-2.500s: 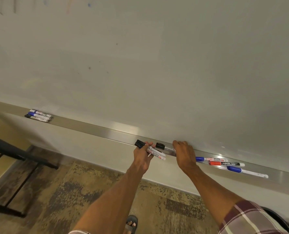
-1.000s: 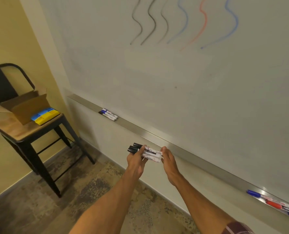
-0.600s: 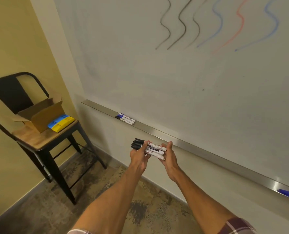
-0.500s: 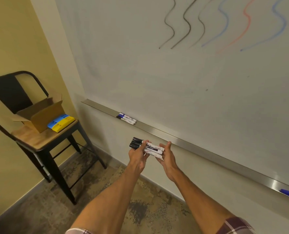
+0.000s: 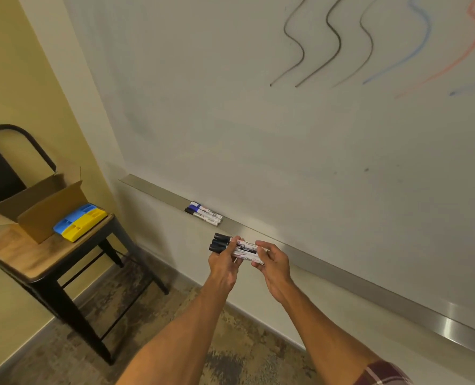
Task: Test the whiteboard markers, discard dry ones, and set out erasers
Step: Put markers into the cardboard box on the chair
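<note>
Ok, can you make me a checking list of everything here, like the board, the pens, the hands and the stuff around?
Surface: whiteboard with wavy black, blue and red test lines; metal tray below.
Job's things: bundle of black-capped markers in both hands; three more markers on the tray; blue and yellow erasers on the chair.
Clutter: open cardboard box beside the erasers.
Grippers: left hand and right hand grip the bundle.
Cables: nothing seen.
Surroundings: yellow wall, patterned floor.

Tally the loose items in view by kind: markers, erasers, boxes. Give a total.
Markers in both hands: 3
Markers on the tray: 3
Erasers on the chair: 2
Cardboard box: 1
Total: 9
</note>
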A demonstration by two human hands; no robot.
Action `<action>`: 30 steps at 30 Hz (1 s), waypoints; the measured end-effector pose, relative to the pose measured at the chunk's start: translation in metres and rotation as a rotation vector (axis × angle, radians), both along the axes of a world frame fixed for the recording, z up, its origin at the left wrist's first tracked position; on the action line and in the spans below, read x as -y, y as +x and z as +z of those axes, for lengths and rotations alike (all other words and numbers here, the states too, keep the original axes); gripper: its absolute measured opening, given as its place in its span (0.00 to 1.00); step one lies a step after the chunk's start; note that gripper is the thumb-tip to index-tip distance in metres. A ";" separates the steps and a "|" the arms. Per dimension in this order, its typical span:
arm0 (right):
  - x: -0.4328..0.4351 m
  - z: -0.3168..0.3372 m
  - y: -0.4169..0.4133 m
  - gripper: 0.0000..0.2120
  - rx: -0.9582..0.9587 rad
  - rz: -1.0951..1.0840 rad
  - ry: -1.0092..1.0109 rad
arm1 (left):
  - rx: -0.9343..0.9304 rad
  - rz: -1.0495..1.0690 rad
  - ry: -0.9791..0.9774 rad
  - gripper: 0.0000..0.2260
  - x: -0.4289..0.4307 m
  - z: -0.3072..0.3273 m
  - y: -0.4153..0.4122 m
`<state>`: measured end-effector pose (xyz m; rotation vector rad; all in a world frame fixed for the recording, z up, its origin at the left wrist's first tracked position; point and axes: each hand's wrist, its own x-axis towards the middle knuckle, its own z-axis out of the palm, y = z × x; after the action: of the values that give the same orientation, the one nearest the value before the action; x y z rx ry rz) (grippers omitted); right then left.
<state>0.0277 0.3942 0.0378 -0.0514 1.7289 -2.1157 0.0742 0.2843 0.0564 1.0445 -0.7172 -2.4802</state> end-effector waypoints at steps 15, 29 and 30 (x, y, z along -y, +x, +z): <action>0.018 -0.023 -0.069 0.07 0.014 -0.165 0.103 | 0.200 -0.292 -0.880 0.20 0.057 -0.011 -0.062; 0.076 -0.050 -0.087 0.08 0.047 -0.414 0.263 | 0.222 -1.167 -2.182 0.41 0.121 -0.071 -0.081; 0.079 -0.052 -0.088 0.07 0.048 -0.428 0.284 | 0.215 -1.189 -2.178 0.42 0.123 -0.074 -0.083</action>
<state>-0.0608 0.3152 -0.0138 0.4858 2.1412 -2.0957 -0.0090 0.1618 -0.0172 -0.2333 -3.2188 -0.3921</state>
